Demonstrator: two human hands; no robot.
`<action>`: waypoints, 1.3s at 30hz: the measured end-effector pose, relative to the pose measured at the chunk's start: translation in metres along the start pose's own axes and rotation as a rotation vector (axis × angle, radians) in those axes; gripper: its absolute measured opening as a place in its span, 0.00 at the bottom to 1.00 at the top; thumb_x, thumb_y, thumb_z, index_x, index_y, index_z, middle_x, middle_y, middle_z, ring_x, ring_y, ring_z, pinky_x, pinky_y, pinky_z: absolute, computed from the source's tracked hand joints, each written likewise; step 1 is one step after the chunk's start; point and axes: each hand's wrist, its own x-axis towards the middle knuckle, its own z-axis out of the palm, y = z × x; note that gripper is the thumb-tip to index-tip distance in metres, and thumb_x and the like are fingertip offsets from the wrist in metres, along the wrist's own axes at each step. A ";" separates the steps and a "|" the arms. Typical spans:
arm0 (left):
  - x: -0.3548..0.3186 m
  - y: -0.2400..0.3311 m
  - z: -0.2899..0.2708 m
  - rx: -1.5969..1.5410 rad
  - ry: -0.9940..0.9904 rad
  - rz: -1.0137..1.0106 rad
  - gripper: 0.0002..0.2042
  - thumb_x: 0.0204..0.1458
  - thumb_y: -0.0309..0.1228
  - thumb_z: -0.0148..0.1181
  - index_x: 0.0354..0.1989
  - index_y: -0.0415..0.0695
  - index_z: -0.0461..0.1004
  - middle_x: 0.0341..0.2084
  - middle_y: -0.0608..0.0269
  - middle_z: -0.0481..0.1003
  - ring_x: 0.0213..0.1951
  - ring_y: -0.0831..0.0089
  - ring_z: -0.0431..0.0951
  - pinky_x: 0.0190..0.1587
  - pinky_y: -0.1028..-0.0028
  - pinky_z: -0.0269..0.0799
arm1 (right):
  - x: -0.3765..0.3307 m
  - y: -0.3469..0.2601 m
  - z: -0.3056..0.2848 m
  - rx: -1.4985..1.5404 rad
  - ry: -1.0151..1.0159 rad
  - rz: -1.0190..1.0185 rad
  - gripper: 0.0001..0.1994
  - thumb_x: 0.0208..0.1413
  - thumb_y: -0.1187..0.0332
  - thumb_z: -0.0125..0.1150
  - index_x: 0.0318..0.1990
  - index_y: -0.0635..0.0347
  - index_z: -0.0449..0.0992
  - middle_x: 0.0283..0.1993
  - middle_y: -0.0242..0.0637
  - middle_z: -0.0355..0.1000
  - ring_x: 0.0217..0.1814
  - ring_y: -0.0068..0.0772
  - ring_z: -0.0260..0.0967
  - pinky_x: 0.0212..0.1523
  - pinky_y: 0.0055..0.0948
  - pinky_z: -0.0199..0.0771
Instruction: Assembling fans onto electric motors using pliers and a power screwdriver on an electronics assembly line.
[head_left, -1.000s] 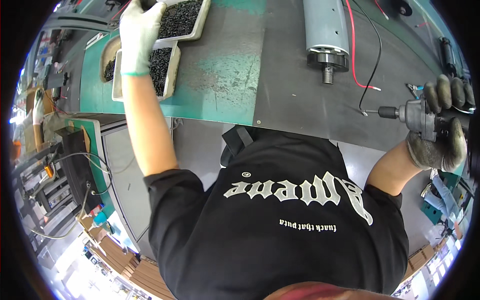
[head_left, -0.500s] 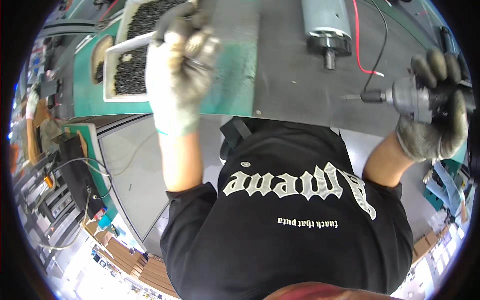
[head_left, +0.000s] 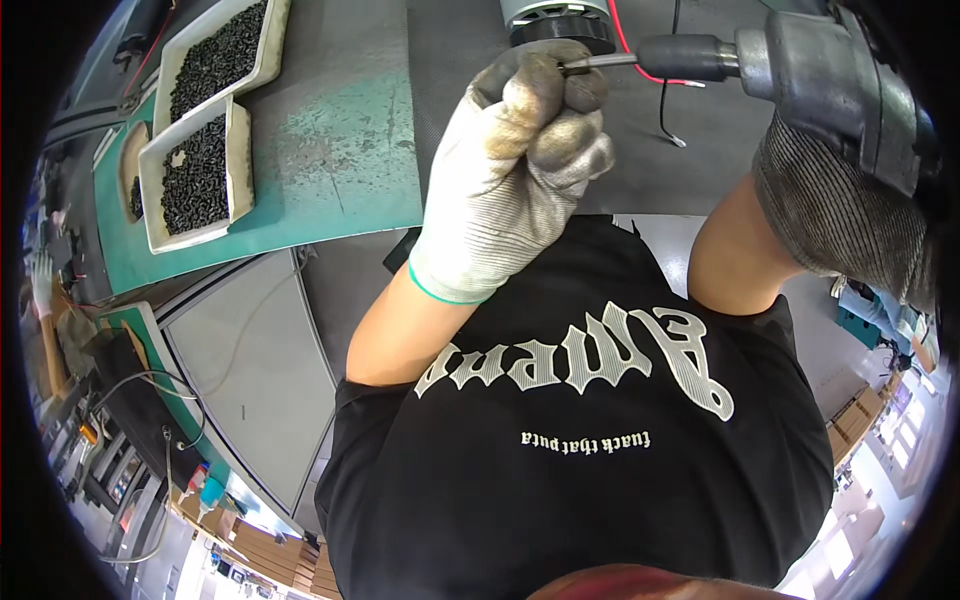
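Observation:
In my right hand (head_left: 845, 200), gloved in grey, is a power screwdriver (head_left: 830, 85); its bit (head_left: 605, 61) points left. My left hand (head_left: 530, 150), in a white glove with darkened fingertips, is closed in a pinch at the bit's tip. Between its thumb and forefinger shows what looks like a small black screw (head_left: 563, 68), mostly covered by the fingers. Just beyond the left hand lies a grey cylindrical motor (head_left: 560, 22) with a black end, partly cut off by the picture's upper edge. The right hand's fingers are largely hidden behind the tool.
Two white trays (head_left: 240, 165) of small black screws stand at the left of the green and grey bench (head_left: 345, 150). Beside them is a round shallow dish (head_left: 130, 170). A red wire (head_left: 650, 76) and a black wire (head_left: 663, 110) lie right of the motor.
My left hand has moved right, from beside the trays to the bit's tip. The power screwdriver has come up and nearer the left hand. The whole view has shifted.

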 end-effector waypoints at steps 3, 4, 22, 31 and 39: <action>-0.004 -0.006 0.006 0.086 0.101 0.067 0.14 0.60 0.34 0.56 0.49 0.38 0.71 0.34 0.69 0.66 0.21 0.88 0.56 0.25 0.85 0.56 | 0.003 -0.004 -0.012 -0.026 -0.010 -0.016 0.21 0.55 0.73 0.53 0.56 0.73 0.64 0.49 0.48 0.68 0.49 0.37 0.65 0.49 0.32 0.69; -0.005 -0.008 0.011 0.259 0.225 0.079 0.14 0.60 0.33 0.57 0.49 0.37 0.71 0.32 0.68 0.66 0.19 0.87 0.55 0.24 0.84 0.56 | 0.002 0.003 -0.003 -0.040 -0.008 -0.022 0.21 0.55 0.73 0.53 0.57 0.72 0.64 0.49 0.47 0.68 0.49 0.37 0.65 0.49 0.32 0.69; 0.013 -0.017 -0.046 -0.082 0.351 -0.125 0.12 0.65 0.36 0.44 0.43 0.39 0.69 0.40 0.59 0.74 0.35 0.76 0.72 0.40 0.74 0.71 | 0.024 0.029 -0.015 -0.347 -0.058 -0.179 0.23 0.61 0.71 0.51 0.63 0.64 0.56 0.51 0.38 0.67 0.53 0.34 0.65 0.47 0.30 0.69; 0.023 -0.020 -0.013 0.740 0.726 -0.162 0.13 0.57 0.29 0.55 0.43 0.31 0.67 0.32 0.57 0.75 0.26 0.77 0.76 0.34 0.77 0.77 | 0.027 0.031 -0.012 -0.435 0.104 -0.111 0.23 0.59 0.71 0.53 0.61 0.62 0.58 0.50 0.39 0.67 0.52 0.32 0.66 0.45 0.27 0.70; 0.031 -0.019 -0.027 0.385 0.553 -0.304 0.12 0.58 0.24 0.52 0.49 0.31 0.66 0.38 0.57 0.74 0.36 0.71 0.78 0.45 0.69 0.77 | 0.027 0.022 -0.030 -0.506 0.214 -0.081 0.22 0.58 0.72 0.53 0.60 0.64 0.59 0.49 0.39 0.66 0.50 0.31 0.64 0.44 0.27 0.69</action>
